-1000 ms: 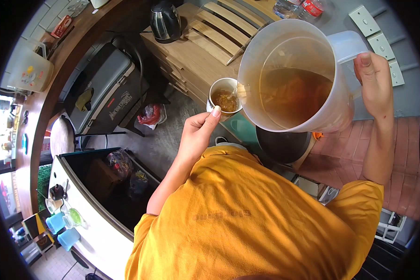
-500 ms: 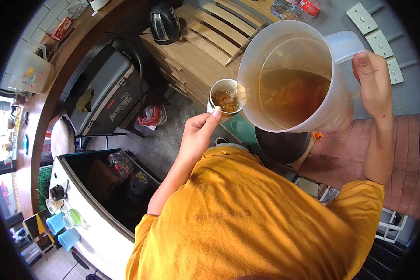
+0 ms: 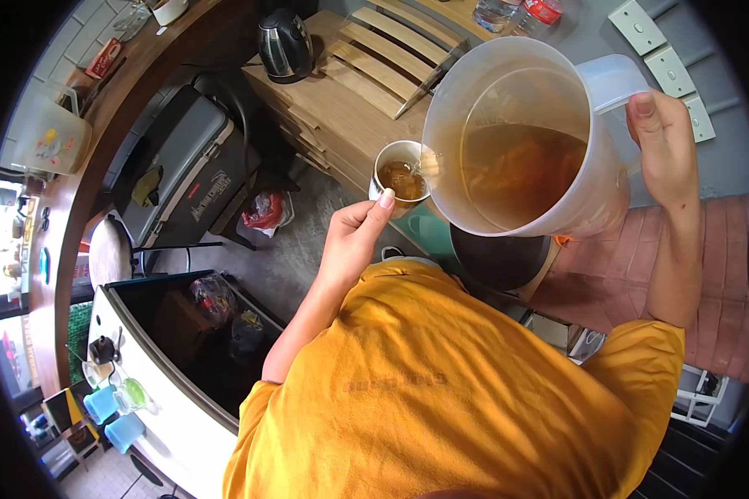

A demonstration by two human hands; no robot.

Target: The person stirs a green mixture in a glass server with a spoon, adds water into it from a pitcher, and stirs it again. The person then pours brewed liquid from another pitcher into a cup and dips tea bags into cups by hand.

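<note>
By the wooden surface (image 3: 324,101), gripping tilted pitcher (image 3: 508,98) in closed right hand (image 3: 667,148), cup (image 3: 401,153) close in closed left hand (image 3: 354,229), likely against spills.

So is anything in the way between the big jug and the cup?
Nothing visible: the jug is tipped with its lip at the cup, and brown liquid runs in. The left hand has its thumb at the cup's near rim, clear of the stream.

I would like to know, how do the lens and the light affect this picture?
Head view: strong wide-angle distortion, black corners, wooden counter looking bent; head view: window at the left edge washed out; head view: shadowed folds across the yellow shirt; head view: jug and cup fairly sharp.
</note>
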